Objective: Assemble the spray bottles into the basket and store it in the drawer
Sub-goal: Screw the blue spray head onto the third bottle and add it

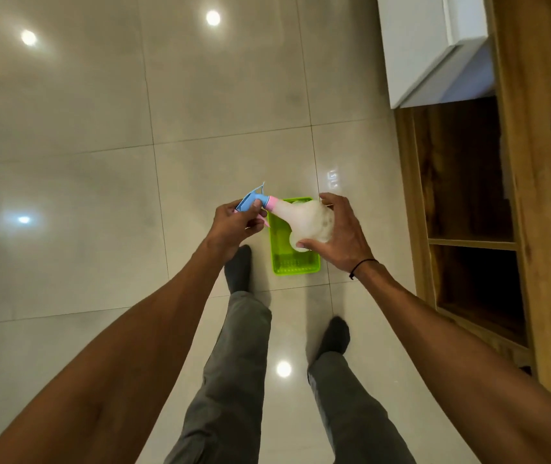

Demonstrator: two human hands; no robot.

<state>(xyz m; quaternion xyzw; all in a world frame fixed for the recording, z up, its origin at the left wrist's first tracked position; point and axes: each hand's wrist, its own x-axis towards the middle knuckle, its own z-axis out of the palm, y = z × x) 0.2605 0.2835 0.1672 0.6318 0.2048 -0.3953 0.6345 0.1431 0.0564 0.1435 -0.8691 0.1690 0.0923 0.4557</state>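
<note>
i see a bottle (307, 219) held sideways in the air above the basket (295, 259), its neck pointing away from the cabinet (468, 229). the bottle is white and cloudy, with a pink collar where the blue spray head (250, 200) joins it. my left hand (233, 226) is closed round the spray head, fingers curled over it and the thumb near the collar. my right hand (342, 232) cups the fat end of the bottle, fingers spread over the top and the thumb pressed under the base. the basket is lime green and sits on the pale tiled floor (99, 162), just beside the cabinet, on the side away from it. part of the basket is hidden behind the bottle, and i cannot tell what lies in it. one socked foot stands touching or nearly touching the basket's far side from the cabinet; the other is nearer me. the cabinet's wooden compartments are open and dark.
</note>
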